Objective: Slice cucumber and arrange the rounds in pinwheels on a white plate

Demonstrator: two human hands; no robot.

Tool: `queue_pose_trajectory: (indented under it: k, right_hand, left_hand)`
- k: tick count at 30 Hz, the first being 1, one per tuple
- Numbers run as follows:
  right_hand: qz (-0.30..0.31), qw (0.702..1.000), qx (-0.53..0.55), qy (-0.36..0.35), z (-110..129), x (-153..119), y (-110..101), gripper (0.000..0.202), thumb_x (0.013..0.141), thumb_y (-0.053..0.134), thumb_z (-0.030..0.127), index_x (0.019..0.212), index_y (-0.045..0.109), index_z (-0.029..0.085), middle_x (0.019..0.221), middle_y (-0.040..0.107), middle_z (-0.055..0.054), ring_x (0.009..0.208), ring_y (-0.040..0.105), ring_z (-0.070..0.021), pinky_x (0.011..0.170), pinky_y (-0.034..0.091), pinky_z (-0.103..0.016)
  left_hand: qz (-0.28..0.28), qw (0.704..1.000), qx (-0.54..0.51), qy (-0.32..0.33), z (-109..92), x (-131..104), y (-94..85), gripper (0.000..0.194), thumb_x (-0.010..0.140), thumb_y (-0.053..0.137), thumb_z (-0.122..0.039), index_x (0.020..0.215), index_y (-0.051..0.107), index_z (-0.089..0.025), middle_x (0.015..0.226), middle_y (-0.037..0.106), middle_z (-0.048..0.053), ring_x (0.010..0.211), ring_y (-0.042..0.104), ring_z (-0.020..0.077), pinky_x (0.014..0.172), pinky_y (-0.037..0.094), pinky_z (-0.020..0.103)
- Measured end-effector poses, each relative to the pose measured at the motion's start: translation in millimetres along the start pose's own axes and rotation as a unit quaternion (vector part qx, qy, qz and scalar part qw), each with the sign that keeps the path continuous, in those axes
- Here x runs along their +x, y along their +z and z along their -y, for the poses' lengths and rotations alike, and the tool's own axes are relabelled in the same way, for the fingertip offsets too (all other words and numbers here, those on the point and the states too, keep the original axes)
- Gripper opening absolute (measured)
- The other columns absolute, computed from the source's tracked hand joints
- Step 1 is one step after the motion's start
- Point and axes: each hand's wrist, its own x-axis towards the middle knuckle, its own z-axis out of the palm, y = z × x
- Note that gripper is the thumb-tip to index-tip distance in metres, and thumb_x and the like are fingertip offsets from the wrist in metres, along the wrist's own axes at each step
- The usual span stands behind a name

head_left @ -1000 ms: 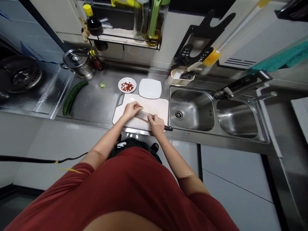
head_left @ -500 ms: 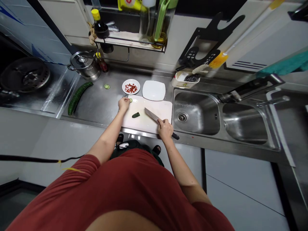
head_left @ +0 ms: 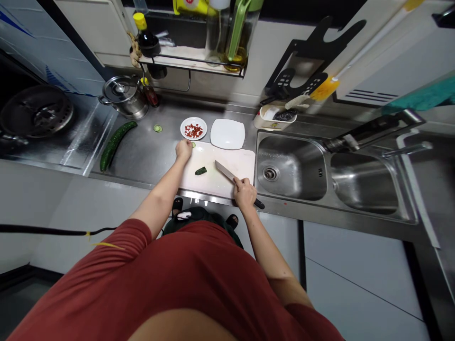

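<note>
A white cutting board (head_left: pixel 234 160) lies on the steel counter in front of me. My left hand (head_left: pixel 184 149) is at the board's far left corner, fingers pinched on a thin cucumber slice (head_left: pixel 193 145). A short dark green cucumber piece (head_left: pixel 201 171) lies on the board between my hands. My right hand (head_left: pixel 244 191) is at the board's near right edge and grips the black handle of a knife (head_left: pixel 229 174), whose blade points up and left over the board.
Behind the board stand a small round dish of red chopped bits (head_left: pixel 194 128) and a square white plate (head_left: pixel 227 133). A whole cucumber (head_left: pixel 117 139) and a loose slice (head_left: pixel 158 128) lie to the left, near a lidded steel pot (head_left: pixel 124 96). A double sink (head_left: pixel 291 168) is on the right.
A second ago both hands were together at the board's middle with the knife on the cucumber. My left hand has since carried a slice to the far left corner; my right drew the knife back.
</note>
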Motion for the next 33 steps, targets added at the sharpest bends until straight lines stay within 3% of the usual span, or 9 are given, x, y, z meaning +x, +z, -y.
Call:
queue_pose_trajectory:
  k: [14,20,23,27,33]
  right_hand:
    - [0.001,0.998,0.045,0.039,3.4,0.2,-0.1,0.037,0.094,0.042,0.028,0.128,0.055,0.025,0.104,0.054,-0.006,0.077,0.052,-0.0153,0.070,0.032,-0.027]
    - [0.029,0.992,0.119,0.043,8.8,8.7,0.2,0.033,0.095,0.037,0.029,0.114,0.060,0.017,0.102,0.059,-0.008,0.086,0.054,-0.0181,0.071,0.035,-0.025]
    - [0.051,0.989,0.140,-0.005,15.1,13.9,-3.5,0.030,0.094,0.035,0.028,0.106,0.060,0.015,0.098,0.062,-0.008,0.088,0.055,-0.0187,0.072,0.035,-0.024]
    - [0.106,0.984,0.137,-0.041,31.1,17.7,-13.4,0.030,0.095,0.033,0.029,0.104,0.059,0.016,0.096,0.065,-0.007,0.086,0.056,-0.0189,0.070,0.035,-0.024]
    - [0.147,0.981,0.111,-0.054,60.9,17.9,-26.2,0.025,0.097,0.034,0.028,0.106,0.054,0.017,0.098,0.066,-0.010,0.087,0.059,-0.0198,0.070,0.037,-0.025]
  left_hand:
    - [-0.008,0.999,0.006,0.033,-2.2,-7.1,-1.4,0.023,0.083,0.049,-0.024,0.095,0.068,-0.020,0.097,0.069,0.011,0.093,0.060,0.0227,0.083,0.041,0.032]
    - [-0.064,0.994,-0.087,0.034,4.1,-44.0,-4.7,0.029,0.089,0.043,-0.030,0.106,0.064,-0.019,0.097,0.068,0.007,0.092,0.060,0.0184,0.085,0.042,0.028]
    - [-0.083,0.985,-0.132,0.068,8.7,-76.0,-0.9,0.030,0.090,0.043,-0.031,0.106,0.064,-0.018,0.099,0.067,0.007,0.089,0.060,0.0169,0.084,0.043,0.028]
    - [-0.058,0.974,-0.142,0.167,17.7,-114.8,6.0,0.025,0.090,0.047,-0.032,0.099,0.067,-0.019,0.096,0.066,0.007,0.085,0.059,0.0166,0.083,0.045,0.029]
    - [-0.034,0.947,-0.126,0.292,31.0,-133.2,10.5,0.023,0.089,0.052,-0.034,0.097,0.069,-0.022,0.095,0.066,0.007,0.094,0.057,0.0181,0.088,0.044,0.032]
